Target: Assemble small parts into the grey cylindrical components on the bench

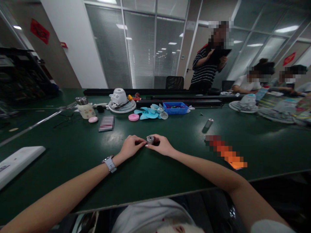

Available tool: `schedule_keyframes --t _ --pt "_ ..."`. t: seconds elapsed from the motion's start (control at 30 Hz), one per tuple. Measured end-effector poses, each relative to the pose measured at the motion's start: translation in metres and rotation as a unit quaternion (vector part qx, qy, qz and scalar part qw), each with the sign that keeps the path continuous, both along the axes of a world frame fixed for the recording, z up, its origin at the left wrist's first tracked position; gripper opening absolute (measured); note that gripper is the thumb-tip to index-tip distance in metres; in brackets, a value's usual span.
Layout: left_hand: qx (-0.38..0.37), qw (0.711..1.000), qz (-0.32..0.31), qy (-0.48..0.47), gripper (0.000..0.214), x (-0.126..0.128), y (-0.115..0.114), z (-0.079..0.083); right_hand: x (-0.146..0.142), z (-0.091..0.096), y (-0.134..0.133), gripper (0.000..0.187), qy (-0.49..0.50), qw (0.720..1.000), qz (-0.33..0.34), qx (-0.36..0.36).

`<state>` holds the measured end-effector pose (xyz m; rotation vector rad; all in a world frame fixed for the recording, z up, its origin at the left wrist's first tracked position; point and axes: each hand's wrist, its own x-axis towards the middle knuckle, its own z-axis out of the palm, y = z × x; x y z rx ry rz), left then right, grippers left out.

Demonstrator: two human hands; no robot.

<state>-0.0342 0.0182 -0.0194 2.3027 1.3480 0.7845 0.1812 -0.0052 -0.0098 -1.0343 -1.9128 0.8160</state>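
A small, round silver metal cylinder (150,140), with a dark ring pattern on its top, is between my hands on the green tabletop. My right hand (162,144) curves round it from the right, with thumb and fingers closed on its sides. From the left, my left hand (132,145) is pinched, its thumb and index fingertips meeting at the cylinder's left edge. A wristwatch is on my left wrist. Further right, a second silver cylinder (209,123) is on the table, casting a dark shadow or reflection.
Behind my hands are light-blue fan blades (148,112), a pink round disc (133,117), a blue tray (175,108) and a white fan housing (119,96). A bottle (86,110) stands left. A white long box (20,161) lies near left. People are across the table.
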Motion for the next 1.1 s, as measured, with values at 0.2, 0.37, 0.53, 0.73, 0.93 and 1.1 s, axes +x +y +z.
schedule_keyframes --t 0.2,0.37,0.53,0.73,0.93,1.1 --pt "-0.004 1.0 0.011 0.005 0.035 0.004 -0.005 0.009 0.025 -0.003 0.029 0.042 0.038 0.995 -0.089 0.019" --pt "-0.017 0.999 0.036 -0.018 0.043 0.005 -0.006 0.009 0.114 0.001 0.093 0.04 0.026 0.918 -0.387 0.077" --pt "-0.03 0.992 0.085 -0.087 0.039 0.005 -0.002 0.002 0.192 0.0 0.119 0.038 -0.026 0.836 -0.547 0.015" --pt "-0.031 0.97 0.153 -0.187 0.03 0.006 0.0 0.003 0.213 -0.006 0.121 0.038 -0.032 0.821 -0.57 -0.02" --pt "-0.034 0.953 0.179 -0.243 0.026 0.005 0.002 0.001 0.156 0.01 0.096 0.064 -0.062 0.808 -0.572 0.125" --pt "-0.032 0.944 0.183 -0.271 0.027 0.004 0.004 -0.003 0.046 0.009 0.045 0.039 -0.154 0.963 -0.142 0.168"
